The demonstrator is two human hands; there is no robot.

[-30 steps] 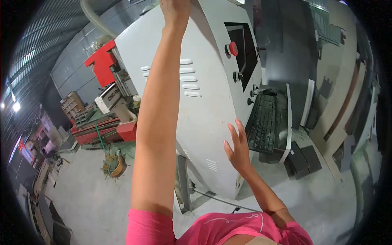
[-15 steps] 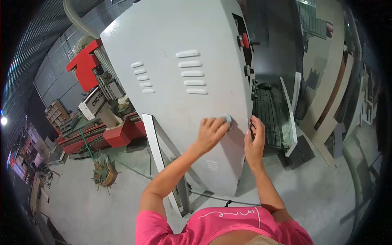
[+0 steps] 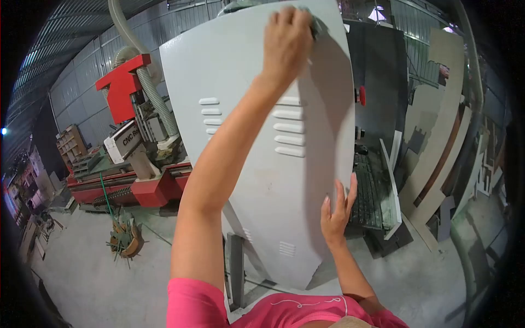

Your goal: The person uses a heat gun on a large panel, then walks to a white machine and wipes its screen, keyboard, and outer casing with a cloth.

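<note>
Workshop: corrugated metal walls, concrete floor (image 3: pixel 109 273), several boards leaning at R. 1 red CNC machine (image 3: pixel 131 82) at L w/ 1 ribbed hose (image 3: pixel 158 104). 1 grey cabinet (image 3: pixel 284 191) centre, 2 banks of vent slots mid-panel. 1 red button (image 3: pixel 362 95) and 1 keyboard (image 3: pixel 367 197) on its front side. Left hand (image 3: pixel 287 41) at cabinet's top edge, grip curled tight on 1 small pad (image 3: pixel 315 24), mostly hidden, pressed to panel. Right hand (image 3: pixel 336 210) grip spread flat on panel's lower R edge, holds nothing.
</note>
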